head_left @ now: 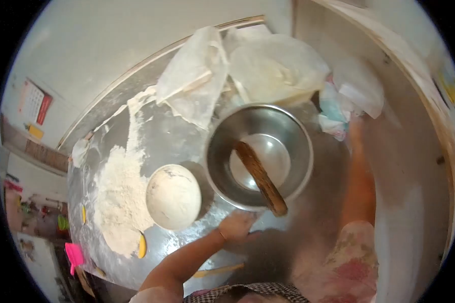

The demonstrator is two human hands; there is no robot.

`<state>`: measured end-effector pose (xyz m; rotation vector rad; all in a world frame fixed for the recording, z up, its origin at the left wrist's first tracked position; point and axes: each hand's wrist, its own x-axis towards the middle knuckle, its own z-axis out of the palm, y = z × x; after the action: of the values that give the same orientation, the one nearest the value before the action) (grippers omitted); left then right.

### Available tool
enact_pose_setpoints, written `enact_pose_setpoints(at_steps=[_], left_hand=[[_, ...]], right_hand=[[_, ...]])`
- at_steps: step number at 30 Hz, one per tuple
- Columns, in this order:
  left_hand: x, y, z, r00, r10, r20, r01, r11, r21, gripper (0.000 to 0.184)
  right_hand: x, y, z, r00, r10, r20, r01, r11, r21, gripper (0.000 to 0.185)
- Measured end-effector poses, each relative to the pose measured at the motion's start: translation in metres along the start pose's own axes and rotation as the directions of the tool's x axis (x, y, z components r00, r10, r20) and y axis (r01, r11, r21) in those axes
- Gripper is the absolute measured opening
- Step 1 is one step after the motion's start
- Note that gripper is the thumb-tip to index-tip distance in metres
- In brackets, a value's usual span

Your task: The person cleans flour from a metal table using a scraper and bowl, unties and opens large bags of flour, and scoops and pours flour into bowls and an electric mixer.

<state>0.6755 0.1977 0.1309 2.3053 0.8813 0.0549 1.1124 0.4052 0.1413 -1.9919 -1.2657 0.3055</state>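
My left hand [238,225] is at the near rim of a large steel bowl [217,166], below the end of a brown wooden stick [262,177] that lies across the bowl. Its fingers are partly hidden by the rim, and whether they grip it cannot be made out. At the right, my right hand [356,117] is blurred and closed on a whitish plastic bag [359,88] with blue and red print. A white bowl of flour [173,197] stands left of the steel bowl, beside a heap of loose flour [117,202] on the metal table.
Large clear plastic bags [278,68] lie behind the steel bowl. A yellow scraper [142,245] rests by the flour, and a thin wooden stick [220,270] lies near the front edge. A pink dustpan-like object [74,255] is at the table's left edge. Walls stand behind and to the right.
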Motion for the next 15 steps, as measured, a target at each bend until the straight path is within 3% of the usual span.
enact_pose_setpoints(at_steps=[3, 6, 11, 13, 14, 15], left_hand=[[0.005, -0.006, -0.015, 0.993, 0.048, 0.107, -0.035, 0.992, -0.124, 0.06], [0.017, -0.007, -0.02, 0.943, 0.062, 0.326, -0.016, 0.99, -0.14, 0.06], [0.004, 0.006, -0.033, 0.98, -0.067, 0.188, 0.082, 0.994, -0.076, 0.062], [0.005, -0.001, -0.024, 0.996, -0.014, 0.089, 0.017, 0.999, -0.041, 0.064], [0.006, -0.003, -0.017, 1.0, -0.017, 0.012, 0.017, 1.0, -0.009, 0.066], [0.009, -0.007, -0.011, 0.999, 0.015, -0.051, -0.013, 1.0, 0.026, 0.069]], right_hand=[[0.033, 0.01, 0.032, 1.0, 0.01, 0.01, -0.007, 0.979, -0.205, 0.04], [0.038, 0.018, 0.038, 0.997, 0.057, 0.045, -0.032, 0.897, -0.441, 0.042], [0.02, 0.026, 0.034, 0.977, 0.074, 0.2, 0.102, 0.661, -0.743, 0.044], [-0.019, 0.017, 0.01, 0.996, -0.068, 0.054, 0.086, 0.695, -0.714, 0.045], [-0.054, -0.003, -0.004, 0.993, -0.111, -0.04, 0.075, 0.856, -0.512, 0.041], [-0.085, -0.004, -0.021, 0.975, -0.189, -0.116, 0.128, 0.906, -0.404, 0.04]])
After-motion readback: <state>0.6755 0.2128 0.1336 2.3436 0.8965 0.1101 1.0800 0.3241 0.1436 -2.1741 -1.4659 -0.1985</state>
